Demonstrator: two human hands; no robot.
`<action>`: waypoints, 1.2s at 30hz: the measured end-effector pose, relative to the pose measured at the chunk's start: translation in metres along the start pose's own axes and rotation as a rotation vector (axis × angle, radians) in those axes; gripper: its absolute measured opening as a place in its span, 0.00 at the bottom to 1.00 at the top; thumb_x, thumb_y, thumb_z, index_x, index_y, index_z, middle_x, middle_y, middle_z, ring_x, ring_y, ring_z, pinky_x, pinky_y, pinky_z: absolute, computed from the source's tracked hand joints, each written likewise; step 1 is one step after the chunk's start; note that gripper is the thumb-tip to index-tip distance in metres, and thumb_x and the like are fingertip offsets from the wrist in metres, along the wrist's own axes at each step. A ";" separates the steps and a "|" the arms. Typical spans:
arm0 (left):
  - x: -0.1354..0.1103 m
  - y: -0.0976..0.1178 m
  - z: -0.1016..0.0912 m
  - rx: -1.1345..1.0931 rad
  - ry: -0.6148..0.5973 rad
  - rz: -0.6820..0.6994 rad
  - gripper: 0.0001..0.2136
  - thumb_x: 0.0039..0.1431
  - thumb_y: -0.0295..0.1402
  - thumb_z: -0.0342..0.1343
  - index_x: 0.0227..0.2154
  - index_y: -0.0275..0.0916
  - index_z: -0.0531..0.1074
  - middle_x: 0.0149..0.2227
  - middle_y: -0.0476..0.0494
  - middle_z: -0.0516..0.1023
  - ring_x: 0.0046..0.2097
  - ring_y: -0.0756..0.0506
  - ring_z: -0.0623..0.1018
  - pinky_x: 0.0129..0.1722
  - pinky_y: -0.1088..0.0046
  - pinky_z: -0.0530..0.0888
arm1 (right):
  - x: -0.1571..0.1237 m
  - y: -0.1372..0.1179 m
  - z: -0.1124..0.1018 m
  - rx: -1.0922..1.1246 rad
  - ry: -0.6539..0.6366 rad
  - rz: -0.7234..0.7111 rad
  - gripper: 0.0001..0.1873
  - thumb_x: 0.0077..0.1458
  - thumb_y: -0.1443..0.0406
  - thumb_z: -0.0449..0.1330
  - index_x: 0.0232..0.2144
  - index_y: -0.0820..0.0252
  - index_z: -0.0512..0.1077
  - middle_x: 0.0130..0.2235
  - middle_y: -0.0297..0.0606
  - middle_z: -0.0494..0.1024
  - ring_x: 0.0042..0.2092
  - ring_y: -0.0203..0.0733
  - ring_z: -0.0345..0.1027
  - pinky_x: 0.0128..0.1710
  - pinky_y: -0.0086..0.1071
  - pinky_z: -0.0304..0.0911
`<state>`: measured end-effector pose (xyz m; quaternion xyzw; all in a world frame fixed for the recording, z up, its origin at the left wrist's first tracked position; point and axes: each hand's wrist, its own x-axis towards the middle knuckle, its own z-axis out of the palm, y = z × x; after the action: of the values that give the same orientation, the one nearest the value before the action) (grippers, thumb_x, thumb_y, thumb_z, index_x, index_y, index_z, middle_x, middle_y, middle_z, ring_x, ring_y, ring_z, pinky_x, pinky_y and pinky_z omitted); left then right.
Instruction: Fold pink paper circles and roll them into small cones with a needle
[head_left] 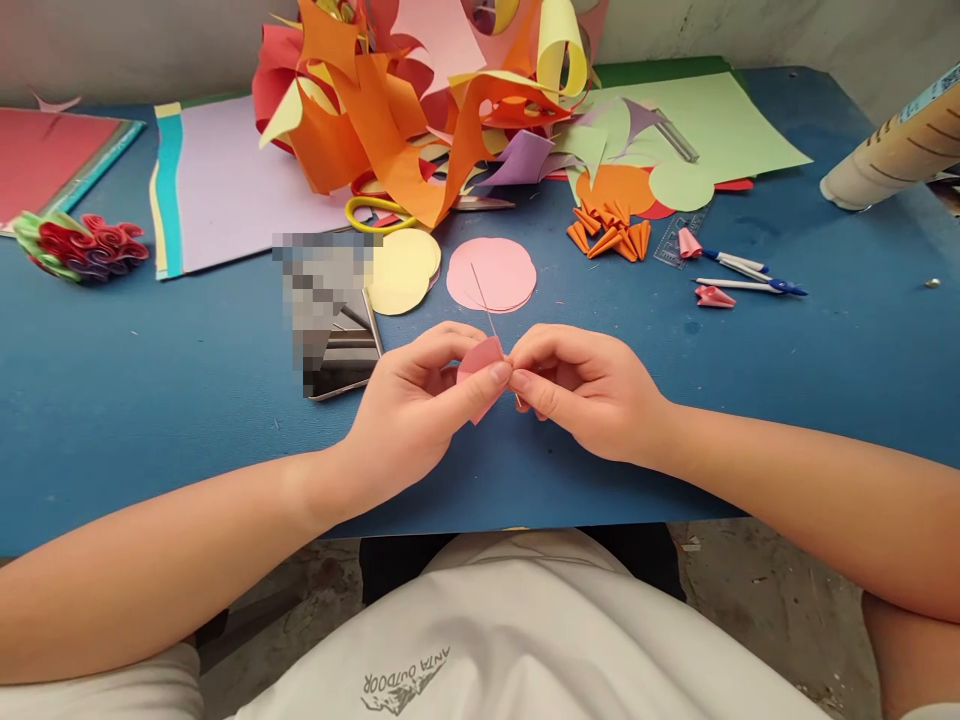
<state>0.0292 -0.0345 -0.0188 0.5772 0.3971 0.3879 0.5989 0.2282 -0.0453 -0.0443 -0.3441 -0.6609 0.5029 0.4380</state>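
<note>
My left hand (409, 405) pinches a small piece of pink paper (480, 365) between thumb and fingers. My right hand (600, 395) is closed at the paper's right edge, its thumb and finger gripping a thin metal rod (486, 305) that slants up and away past the paper. The fingertips of both hands meet there. Just beyond them lies a stack of pink paper circles (493, 270), with yellow paper circles (401, 272) to its left. Two rolled pink paper cones (715, 297) rest farther right, near several orange paper cones (611, 232).
A phone (345, 350), partly blurred, lies by my left hand. Behind are yellow-handled scissors (382, 215), a heap of paper scraps (390, 100), coloured sheets (247, 190) and a quilled paper piece (82, 245). Pens (742, 285) and a cup (892, 140) are at the right.
</note>
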 end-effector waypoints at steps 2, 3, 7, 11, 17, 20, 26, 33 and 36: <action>0.000 -0.001 -0.001 -0.009 -0.030 -0.001 0.07 0.61 0.32 0.67 0.27 0.41 0.78 0.32 0.49 0.75 0.33 0.51 0.75 0.33 0.74 0.74 | 0.001 -0.001 -0.001 -0.008 -0.013 -0.006 0.05 0.64 0.65 0.62 0.34 0.59 0.73 0.33 0.35 0.75 0.32 0.34 0.68 0.32 0.29 0.67; 0.000 -0.001 -0.002 0.003 -0.049 -0.010 0.06 0.61 0.32 0.67 0.28 0.41 0.79 0.32 0.50 0.76 0.34 0.51 0.76 0.35 0.75 0.75 | 0.001 -0.001 -0.002 -0.026 -0.020 -0.002 0.05 0.63 0.66 0.62 0.33 0.59 0.72 0.32 0.34 0.75 0.31 0.34 0.67 0.31 0.29 0.66; 0.004 0.000 -0.005 0.061 -0.016 -0.041 0.06 0.57 0.33 0.71 0.35 0.41 0.80 0.33 0.49 0.81 0.35 0.50 0.80 0.35 0.76 0.79 | 0.001 -0.002 -0.007 -0.119 -0.088 0.067 0.07 0.56 0.71 0.61 0.27 0.58 0.68 0.27 0.31 0.71 0.28 0.33 0.62 0.28 0.29 0.61; 0.006 0.004 -0.005 0.164 -0.020 -0.033 0.10 0.53 0.36 0.73 0.30 0.39 0.79 0.31 0.47 0.82 0.33 0.49 0.80 0.33 0.75 0.79 | 0.002 -0.002 -0.010 -0.142 -0.070 0.092 0.08 0.52 0.72 0.60 0.25 0.58 0.66 0.26 0.30 0.69 0.28 0.33 0.60 0.27 0.29 0.58; 0.005 0.006 -0.002 0.134 0.041 -0.099 0.12 0.51 0.38 0.74 0.28 0.38 0.78 0.30 0.47 0.83 0.31 0.49 0.81 0.31 0.76 0.78 | 0.003 0.000 -0.011 -0.147 -0.014 0.061 0.07 0.60 0.68 0.59 0.28 0.59 0.70 0.33 0.36 0.73 0.35 0.37 0.66 0.34 0.32 0.63; 0.004 0.005 -0.001 0.136 0.067 -0.062 0.12 0.53 0.39 0.74 0.29 0.38 0.78 0.32 0.47 0.84 0.34 0.49 0.82 0.35 0.75 0.80 | 0.004 0.000 -0.010 -0.142 -0.035 0.058 0.12 0.66 0.63 0.58 0.29 0.60 0.72 0.33 0.36 0.75 0.36 0.37 0.67 0.37 0.33 0.63; 0.004 0.000 -0.001 0.212 0.068 -0.037 0.11 0.55 0.38 0.72 0.30 0.39 0.77 0.33 0.47 0.84 0.35 0.48 0.82 0.36 0.74 0.81 | 0.004 0.000 -0.006 -0.131 0.026 0.071 0.11 0.66 0.62 0.59 0.31 0.59 0.71 0.34 0.36 0.74 0.37 0.37 0.67 0.36 0.32 0.63; 0.004 0.000 -0.002 0.195 0.009 -0.041 0.07 0.54 0.29 0.71 0.34 0.39 0.80 0.35 0.49 0.85 0.37 0.50 0.83 0.38 0.79 0.81 | 0.003 -0.001 -0.006 -0.065 0.018 0.136 0.08 0.64 0.66 0.60 0.30 0.60 0.70 0.35 0.36 0.73 0.36 0.36 0.66 0.35 0.30 0.64; 0.004 0.002 -0.001 0.197 0.018 -0.058 0.05 0.54 0.27 0.70 0.34 0.40 0.80 0.34 0.50 0.85 0.36 0.50 0.84 0.37 0.81 0.81 | 0.003 -0.001 -0.007 -0.047 0.003 0.155 0.08 0.64 0.66 0.60 0.31 0.60 0.70 0.36 0.36 0.73 0.36 0.35 0.66 0.34 0.29 0.64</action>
<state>0.0294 -0.0303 -0.0173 0.6179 0.4554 0.3346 0.5467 0.2334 -0.0401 -0.0420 -0.4050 -0.6432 0.5193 0.3905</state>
